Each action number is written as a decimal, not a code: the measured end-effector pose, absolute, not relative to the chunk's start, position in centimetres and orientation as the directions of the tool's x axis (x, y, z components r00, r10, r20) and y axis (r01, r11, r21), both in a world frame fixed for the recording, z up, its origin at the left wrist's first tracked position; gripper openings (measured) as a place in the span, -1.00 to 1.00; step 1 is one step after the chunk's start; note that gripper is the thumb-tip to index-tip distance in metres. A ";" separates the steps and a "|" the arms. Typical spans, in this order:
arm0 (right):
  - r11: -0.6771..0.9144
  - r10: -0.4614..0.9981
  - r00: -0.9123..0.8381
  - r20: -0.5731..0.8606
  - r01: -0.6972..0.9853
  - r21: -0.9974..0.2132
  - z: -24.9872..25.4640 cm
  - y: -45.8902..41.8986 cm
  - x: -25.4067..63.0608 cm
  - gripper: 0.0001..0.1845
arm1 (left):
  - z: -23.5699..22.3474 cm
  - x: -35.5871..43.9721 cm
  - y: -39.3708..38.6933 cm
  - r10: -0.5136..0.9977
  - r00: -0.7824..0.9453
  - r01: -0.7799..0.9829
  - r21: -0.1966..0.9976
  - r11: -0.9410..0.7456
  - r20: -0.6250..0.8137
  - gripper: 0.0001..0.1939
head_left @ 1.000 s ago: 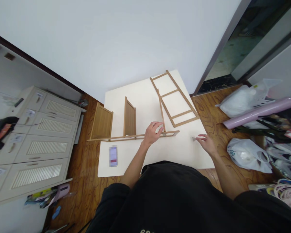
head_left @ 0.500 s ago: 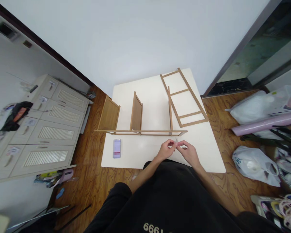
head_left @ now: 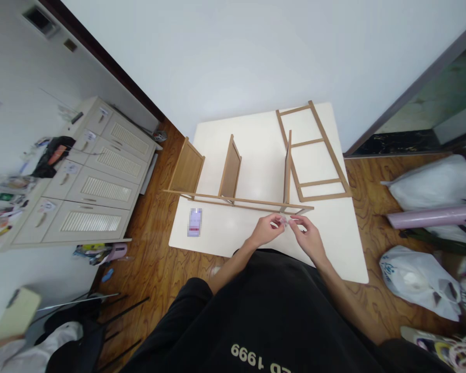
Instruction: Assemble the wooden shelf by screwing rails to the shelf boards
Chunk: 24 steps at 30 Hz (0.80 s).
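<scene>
Both my hands meet over the near side of the white table [head_left: 225, 230]. My left hand [head_left: 266, 231] pinches one side of a small clear plastic packet [head_left: 284, 221], and my right hand [head_left: 308, 239] pinches the other. What the packet contains is too small to make out. Just beyond my fingers stands a partly assembled wooden shelf unit, its long side frame [head_left: 252, 201] nearest me. Three panels rise from that frame: a left panel [head_left: 187, 168], a middle panel [head_left: 230, 168] and a right one [head_left: 288, 168] seen nearly edge-on. A separate ladder-shaped wooden frame [head_left: 331, 150] lies flat at the back right.
A blurred-out phone [head_left: 194, 223] lies at the table's left front. White cabinets [head_left: 97, 186] stand left; a wall [head_left: 252, 57] is behind the table. On the floor at right are a white plastic bag [head_left: 415, 277] and a pink roll [head_left: 435, 215].
My left hand has left the shelf unit and come to my right hand, and both now grip the packet. Together they have risen slightly toward the frame. The camera view has shifted.
</scene>
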State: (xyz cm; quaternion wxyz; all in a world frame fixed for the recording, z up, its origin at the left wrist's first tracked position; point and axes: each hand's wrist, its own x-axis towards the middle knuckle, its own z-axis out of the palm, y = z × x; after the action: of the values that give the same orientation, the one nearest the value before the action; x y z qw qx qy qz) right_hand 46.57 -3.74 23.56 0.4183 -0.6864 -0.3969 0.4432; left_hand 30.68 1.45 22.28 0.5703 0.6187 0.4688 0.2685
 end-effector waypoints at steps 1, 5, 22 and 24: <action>-0.338 0.917 0.280 -0.283 0.173 -0.925 23.4 -3.6 46.7 -0.48 | 22.4 30.7 1.3 0.886 0.418 0.266 0.960 0.092 -0.200 -0.85; -0.393 0.908 0.190 -0.372 0.082 -0.916 22.8 -3.4 46.9 -0.46 | 23.4 30.7 0.9 0.893 0.403 0.205 0.970 0.127 -0.202 -0.73; -0.415 0.879 0.140 -0.456 -0.251 -0.875 23.5 -3.6 46.8 -0.51 | 22.6 28.3 1.7 0.888 0.406 0.088 0.976 0.197 -0.216 -0.73; -0.436 0.880 0.091 -0.467 -0.238 -0.868 24.0 -3.7 47.1 -0.48 | 22.7 28.0 1.9 0.866 0.434 0.043 0.966 0.255 -0.248 -0.72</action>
State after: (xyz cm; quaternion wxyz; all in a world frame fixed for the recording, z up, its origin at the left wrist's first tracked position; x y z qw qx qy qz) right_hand 47.08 -3.69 24.02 0.4540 -0.5827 -0.2754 0.6153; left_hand 27.99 1.92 22.71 0.6638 0.5257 0.4324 0.3098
